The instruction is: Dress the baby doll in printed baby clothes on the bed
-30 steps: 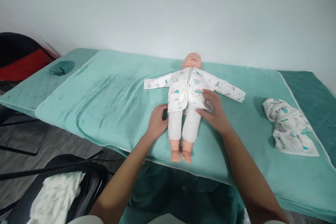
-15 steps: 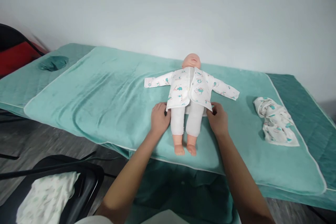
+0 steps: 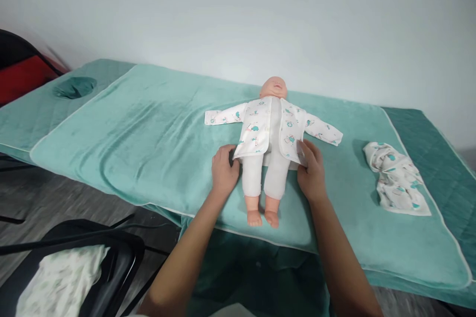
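Note:
A baby doll (image 3: 273, 88) lies on its back on a teal towel (image 3: 156, 129), arms spread. It wears a white printed jacket (image 3: 256, 131) and white leggings (image 3: 266, 176). The jacket front hangs apart down the middle. My left hand (image 3: 224, 172) pinches the jacket's lower left hem beside the doll's hip. My right hand (image 3: 311, 171) grips the lower right hem and holds that panel pulled outward. Both hands have their fingers closed on cloth.
A crumpled printed garment (image 3: 396, 178) lies on the towel at the right. A darker green cover (image 3: 427, 133) shows at the bed's far right, and a face hole (image 3: 72, 87) at the left end. A black chair (image 3: 111, 262) with white cloth (image 3: 59, 282) stands at the lower left.
The jacket front, closed a second ago, now gapes open. My right hand went from lying on the jacket to gripping its right hem and drawing it outward; my left hand took the left hem.

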`<state>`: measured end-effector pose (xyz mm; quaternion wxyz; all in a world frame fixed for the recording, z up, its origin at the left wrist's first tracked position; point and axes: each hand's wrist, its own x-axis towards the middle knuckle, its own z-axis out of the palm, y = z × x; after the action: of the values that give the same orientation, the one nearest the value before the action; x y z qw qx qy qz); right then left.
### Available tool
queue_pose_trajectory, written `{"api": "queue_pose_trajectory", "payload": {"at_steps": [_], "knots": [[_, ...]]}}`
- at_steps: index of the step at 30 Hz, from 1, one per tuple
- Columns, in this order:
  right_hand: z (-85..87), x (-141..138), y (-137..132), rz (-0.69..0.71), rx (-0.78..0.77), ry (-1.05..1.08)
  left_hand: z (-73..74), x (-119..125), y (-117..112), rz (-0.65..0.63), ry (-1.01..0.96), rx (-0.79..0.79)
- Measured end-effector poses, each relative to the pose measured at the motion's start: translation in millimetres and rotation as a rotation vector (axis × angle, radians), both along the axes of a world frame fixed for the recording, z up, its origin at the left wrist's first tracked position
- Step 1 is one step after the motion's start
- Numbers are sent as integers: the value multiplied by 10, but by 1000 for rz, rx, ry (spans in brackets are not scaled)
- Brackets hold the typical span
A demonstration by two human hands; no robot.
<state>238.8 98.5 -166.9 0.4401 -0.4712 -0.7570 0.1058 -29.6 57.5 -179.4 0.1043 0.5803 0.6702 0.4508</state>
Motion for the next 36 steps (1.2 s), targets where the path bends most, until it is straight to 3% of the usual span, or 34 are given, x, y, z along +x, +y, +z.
{"api": "queue_pose_trajectory", "payload": {"at_steps": [6, 12, 21, 25, 28, 31, 36], "knots": [[55, -20, -53, 107, 51, -12, 12, -30, -24, -149, -94, 83], [123, -107, 8, 72, 103, 1, 5, -29, 12, -147, -101, 51], [260, -283, 101, 318, 73, -51, 20, -24, 23, -121, -114, 34], [323, -256, 68, 358, 22, -54, 27, -20, 30, -105, -106, 6], [447, -310, 189, 227, -6, 78, 28, -17, 46, -91, -105, 3], [632, -484, 534, 0, -65, 105, 14, -16, 63, -59, -117, 8], [932, -834, 1206, -256, -345, -183, -23, -24, 68, -20, -128, -10]]}}
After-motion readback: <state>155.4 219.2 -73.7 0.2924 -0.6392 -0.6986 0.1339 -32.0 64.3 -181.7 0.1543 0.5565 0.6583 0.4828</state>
